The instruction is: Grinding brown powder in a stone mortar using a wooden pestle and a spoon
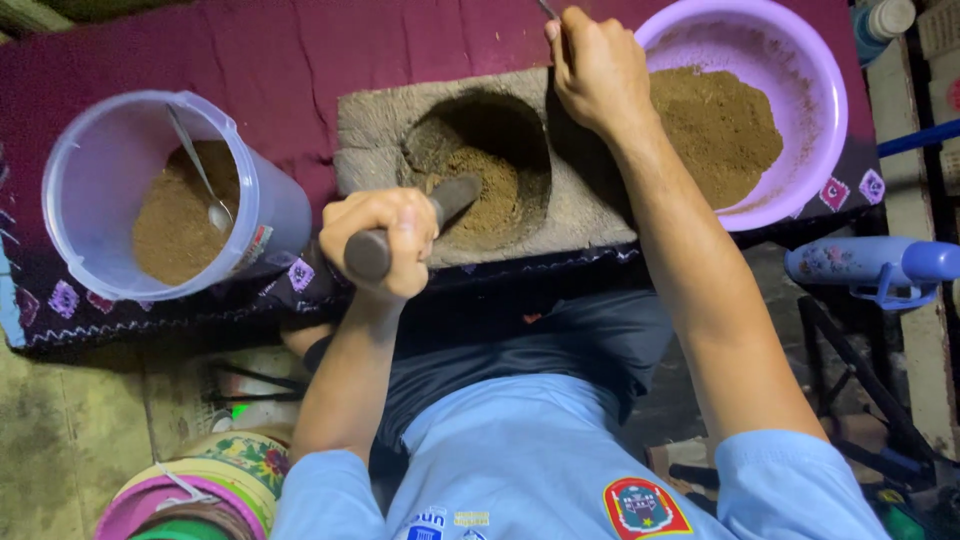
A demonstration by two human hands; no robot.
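Left hand [385, 240] clamped in a full-fist grip around the dark handle of a pestle [420, 225], pestle tilted, its lower end pressed into brown powder [485, 190] at the bottom of a stone mortar [585, 215]. Right hand [595, 70] resting on the far rim of the mortar, fingers curled shut around a thin metal handle [550, 10], most likely of a spoon; the rest of it cut off by the upper edge of the view.

Mortar: a rough grey block with a deep round hollow, set on a table covered by a maroon cloth [280, 60] with purple-patterned edging. Right of the mortar and touching its side, a lilac plastic bowl [825, 110] holding a heap of the same brown powder. Left of the mortar, well apart, a translucent plastic jar [95, 200] partly filled with brown powder, a metal spoon [205, 185] leaning inside it. Right of the mortar and below the bowl, beyond the table edge, a blue flask [870, 265] lying on its side. Nearer than the mortar, a light blue shirt [520, 460] with a badge, both forearms reaching up from it. Lower left of the mortar, on the floor, a stack of colourful bowls [210, 485].
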